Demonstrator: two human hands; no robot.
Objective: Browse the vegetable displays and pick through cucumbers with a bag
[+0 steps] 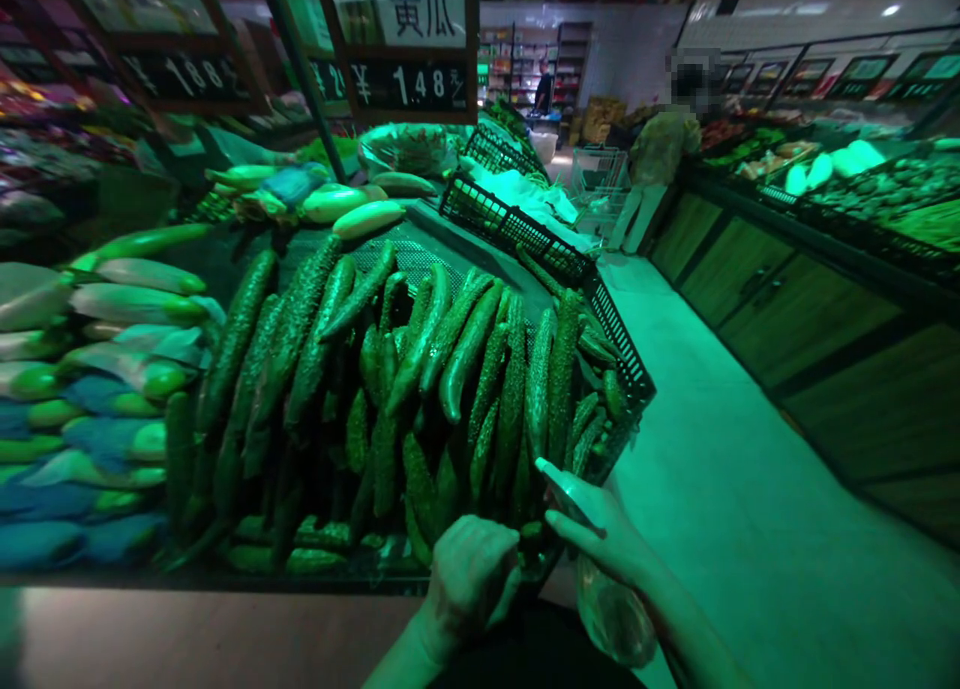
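My left hand (474, 574) is curled into a fist at the front edge of the cucumber display, its fingers folded under. Whatever it may hold is hidden. Just right of it, my right hand (604, 524) reaches toward the right front corner of the pile, index finger stretched out. Below that hand hangs a clear plastic bag (615, 614); the grip on it is partly hidden. Long, bumpy green cucumbers (472, 354) lie heaped in front of both hands, most pointing away from me. The right fingertip is close to the nearest cucumbers; whether it touches them I cannot tell.
Wrapped pale-green gourds (135, 304) are stacked left of the cucumbers. A price sign (409, 44) hangs above. Black crate edging (622, 344) borders the pile's right side. Along the right runs an aisle floor (720, 449), with a person (664, 159) near a shopping cart (596, 179) further back.
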